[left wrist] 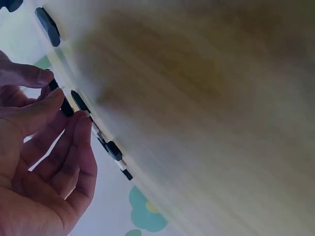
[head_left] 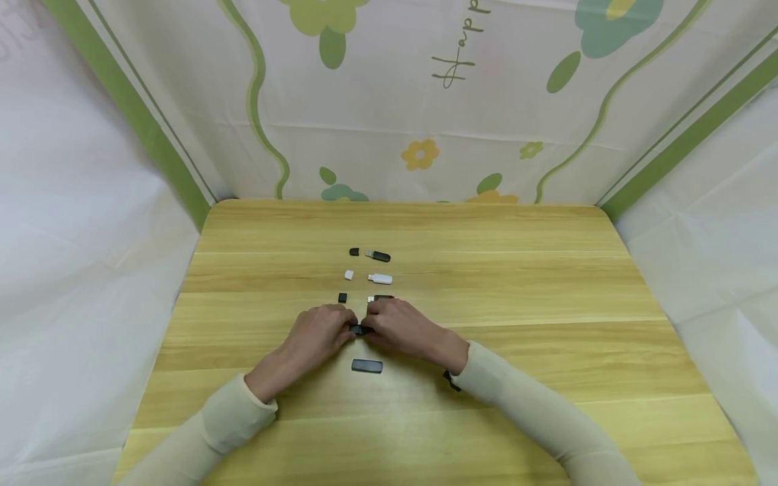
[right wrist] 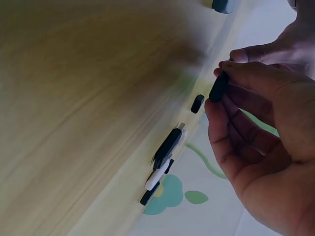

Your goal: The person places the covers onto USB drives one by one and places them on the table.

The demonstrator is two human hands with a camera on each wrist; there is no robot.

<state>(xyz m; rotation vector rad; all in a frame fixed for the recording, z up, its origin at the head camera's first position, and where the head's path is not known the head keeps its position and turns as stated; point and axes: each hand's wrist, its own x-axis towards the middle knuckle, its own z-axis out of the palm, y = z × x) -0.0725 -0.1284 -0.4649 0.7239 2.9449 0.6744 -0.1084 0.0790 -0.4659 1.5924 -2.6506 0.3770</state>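
Note:
A dark USB stick (head_left: 361, 330) is held a little above the table between my two hands. My left hand (head_left: 321, 332) pinches its left end with thumb and fingers. My right hand (head_left: 404, 327) pinches the right end. In the right wrist view the dark stick (right wrist: 219, 87) shows between thumb and fingertips; fingers cover much of it, so I cannot tell whether its cap is on. Just nearer lies a dark grey USB stick (head_left: 367, 366), with no bare plug showing. Beyond the hands is a black USB stick (head_left: 383, 297), partly behind my right hand, its metal plug bare.
A small black cap (head_left: 343, 298) lies left of that stick. Farther back are a white USB stick (head_left: 381, 279) with a white cap (head_left: 349, 275), and another black stick (head_left: 380, 256) with a black cap (head_left: 354, 252). A patterned curtain (head_left: 365, 101) borders the wooden table (head_left: 547, 283).

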